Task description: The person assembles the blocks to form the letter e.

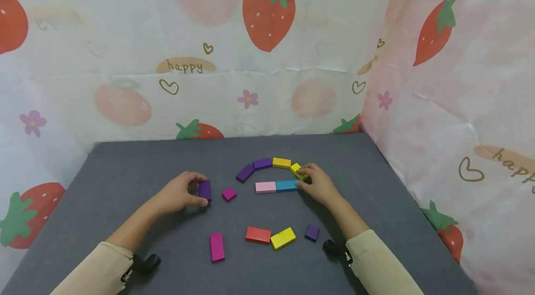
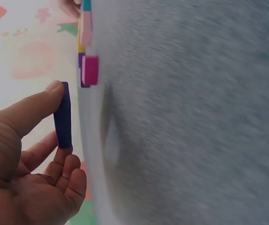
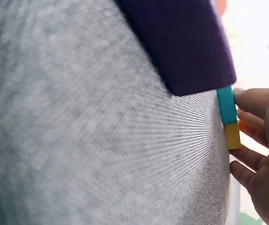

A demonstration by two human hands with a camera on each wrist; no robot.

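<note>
My left hand pinches a purple block between thumb and fingers; in the left wrist view this block stands on edge between the thumb and the fingertips. My right hand curls its fingers around a yellow block at the right end of a curved row. Its thumb lies at the right end of a blue block, which adjoins a pink block. Two purple blocks and an orange-yellow block form the rest of the curve. A small magenta block lies between the hands.
Closer to me on the grey tabletop lie a long magenta block, a red block, another yellow block and a small purple block. A strawberry-patterned cloth hangs behind and beside the table.
</note>
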